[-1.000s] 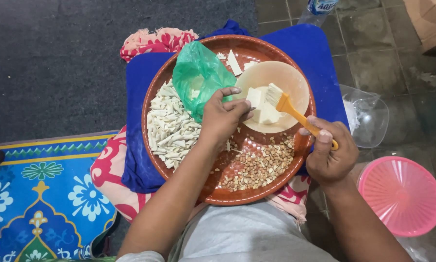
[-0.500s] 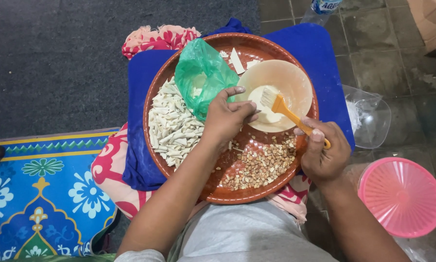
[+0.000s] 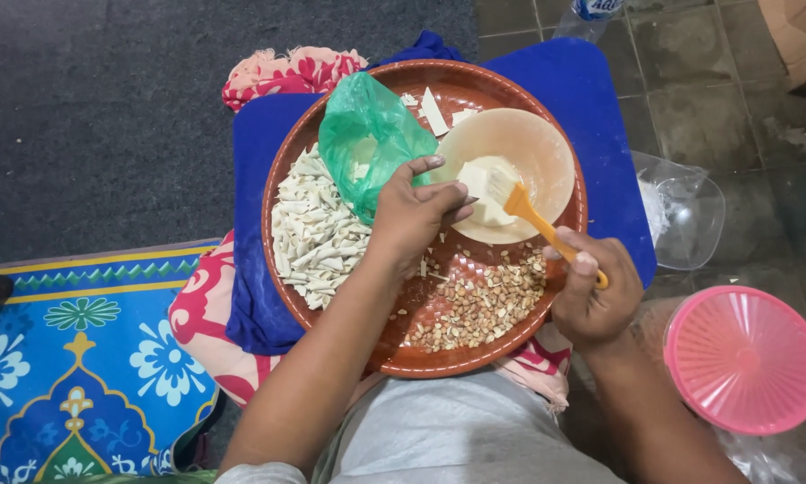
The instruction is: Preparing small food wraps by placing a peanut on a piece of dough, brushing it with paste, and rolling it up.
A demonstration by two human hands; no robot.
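A round brown tray (image 3: 394, 354) rests on my lap. On it sit a cream bowl (image 3: 546, 152), a green plastic bag (image 3: 367, 134), a heap of folded white pastry pieces (image 3: 309, 233) and a pile of peanuts (image 3: 479, 309). My left hand (image 3: 412, 220) pinches a small white pastry sheet (image 3: 476, 184) at the bowl's near rim. My right hand (image 3: 591, 300) grips the orange handle of a pastry brush (image 3: 533, 220); its bristles touch the sheet.
A blue cushion (image 3: 600, 99) lies under the tray, over a floral cloth (image 3: 286, 72). A clear plastic container (image 3: 690, 211) and a pink lid (image 3: 744, 358) stand on the tiled floor at right. A patterned blue mat (image 3: 80, 358) lies at left.
The brush tip has slid left across the white sheet, and my right hand has shifted slightly down the handle. My left hand stays at the bowl's rim.
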